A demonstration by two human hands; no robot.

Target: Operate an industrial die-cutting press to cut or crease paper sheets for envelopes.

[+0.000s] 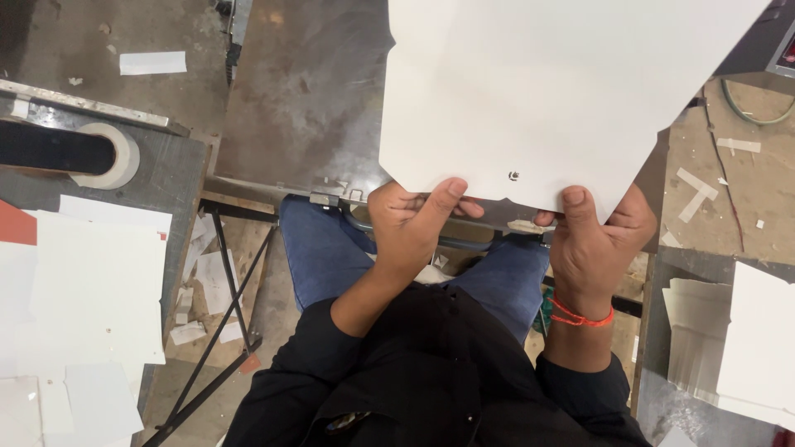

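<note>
A grey metal counter stands before the seated person, with paper scraps on the floor around. The left hand and the right hand each have a clenched grip on the near edge of a large white sheet, thumbs on top. The sheet lies over the counter. A tape roll rests at the left.

A roll of tape sits on the left counter above stacked white sheets; more white sheets lie right, paper scraps on the floor.
</note>
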